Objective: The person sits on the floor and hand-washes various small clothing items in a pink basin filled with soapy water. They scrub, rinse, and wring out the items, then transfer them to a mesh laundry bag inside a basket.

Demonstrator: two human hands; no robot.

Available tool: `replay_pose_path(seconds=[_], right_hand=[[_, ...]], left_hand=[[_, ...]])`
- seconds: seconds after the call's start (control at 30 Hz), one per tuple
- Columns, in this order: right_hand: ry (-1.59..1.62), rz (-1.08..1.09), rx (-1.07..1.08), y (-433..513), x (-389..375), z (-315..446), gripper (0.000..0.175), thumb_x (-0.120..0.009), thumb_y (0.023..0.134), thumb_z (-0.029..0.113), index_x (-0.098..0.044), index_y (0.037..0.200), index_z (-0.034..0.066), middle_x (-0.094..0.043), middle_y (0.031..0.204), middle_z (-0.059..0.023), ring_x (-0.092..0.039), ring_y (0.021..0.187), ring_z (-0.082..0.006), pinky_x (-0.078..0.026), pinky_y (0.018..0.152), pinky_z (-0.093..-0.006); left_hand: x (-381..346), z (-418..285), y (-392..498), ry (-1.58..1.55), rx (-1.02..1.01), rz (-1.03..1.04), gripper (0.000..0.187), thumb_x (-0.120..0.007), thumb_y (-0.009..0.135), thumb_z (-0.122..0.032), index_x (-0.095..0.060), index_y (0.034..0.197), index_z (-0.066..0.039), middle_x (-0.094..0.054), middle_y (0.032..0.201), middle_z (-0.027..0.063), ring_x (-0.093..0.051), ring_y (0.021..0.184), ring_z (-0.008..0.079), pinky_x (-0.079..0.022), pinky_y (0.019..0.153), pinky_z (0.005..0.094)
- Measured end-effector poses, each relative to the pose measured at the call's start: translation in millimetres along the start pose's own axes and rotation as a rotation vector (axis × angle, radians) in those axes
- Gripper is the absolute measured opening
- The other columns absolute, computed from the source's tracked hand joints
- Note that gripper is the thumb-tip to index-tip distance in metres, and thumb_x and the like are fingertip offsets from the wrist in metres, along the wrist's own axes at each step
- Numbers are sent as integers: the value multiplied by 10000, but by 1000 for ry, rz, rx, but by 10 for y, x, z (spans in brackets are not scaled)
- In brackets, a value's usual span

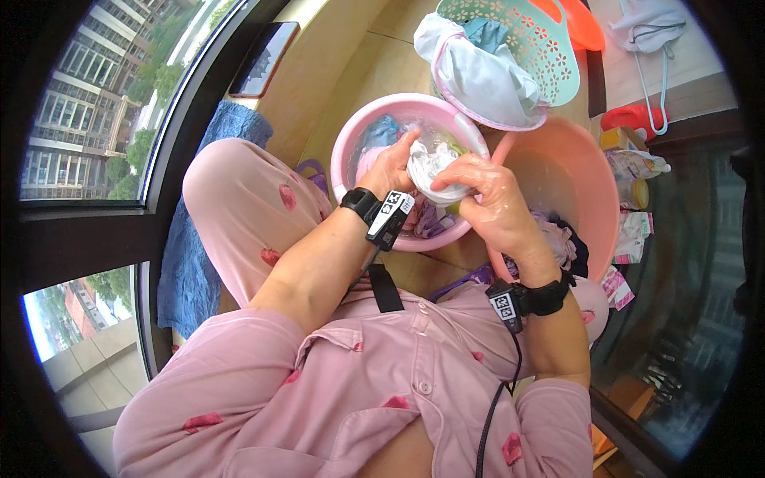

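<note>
A bunched white cloth (pixel 439 170) is held between my two wet hands, over a pink plastic basin (pixel 342 146). My left hand (pixel 391 164) grips its left side with the thumb raised. From the right, my right hand (pixel 493 200) closes its fingers on the cloth's lower edge. Water fills the basin, along with a blue garment (pixel 381 130), a yellow-green piece and, towards me, a purple garment (pixel 434 220). How much of the white cloth touches the water is hidden behind my hands.
A larger orange basin (pixel 588 173) with water and dark and pink clothes stands right. Behind it, a mint-green laundry basket (pixel 559 66) carries a white mesh bag (pixel 487 80). Bottles and packets line the glass door at right. A phone (pixel 265 60) rests on the window ledge.
</note>
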State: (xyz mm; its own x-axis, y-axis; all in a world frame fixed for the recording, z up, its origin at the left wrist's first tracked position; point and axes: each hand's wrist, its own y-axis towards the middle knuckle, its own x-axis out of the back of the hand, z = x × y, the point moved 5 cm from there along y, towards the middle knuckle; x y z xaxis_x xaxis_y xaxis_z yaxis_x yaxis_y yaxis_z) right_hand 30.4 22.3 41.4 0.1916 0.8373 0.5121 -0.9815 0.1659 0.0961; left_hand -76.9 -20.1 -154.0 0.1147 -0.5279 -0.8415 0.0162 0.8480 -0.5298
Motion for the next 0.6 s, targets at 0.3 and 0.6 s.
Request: replay_pose_path(seconds=[0.3,0.6], right_hand=[[904,-266,-164,148,397,-771,426,-484,813,-103,-561,1225,-23,-655,1002,-116,-642,947,-168,-527,841,-294],[920,-389,-478,191,-195,-2048,336,-614,947,248,-591,1206,34,-666,1047,-59,-648,937,-160,-538,806,-327]], left_hand=[[-57,-37,-47,326,40,-84,460,-363,1019,-520,-633,1107,-158,-701,947,64,-657,877,249,-487,678,420],[-405,221,-403,441,24,48,549,-506,925,-629,-607,1221,-177,-682,1130,34,-639,993,249,-530,815,546]])
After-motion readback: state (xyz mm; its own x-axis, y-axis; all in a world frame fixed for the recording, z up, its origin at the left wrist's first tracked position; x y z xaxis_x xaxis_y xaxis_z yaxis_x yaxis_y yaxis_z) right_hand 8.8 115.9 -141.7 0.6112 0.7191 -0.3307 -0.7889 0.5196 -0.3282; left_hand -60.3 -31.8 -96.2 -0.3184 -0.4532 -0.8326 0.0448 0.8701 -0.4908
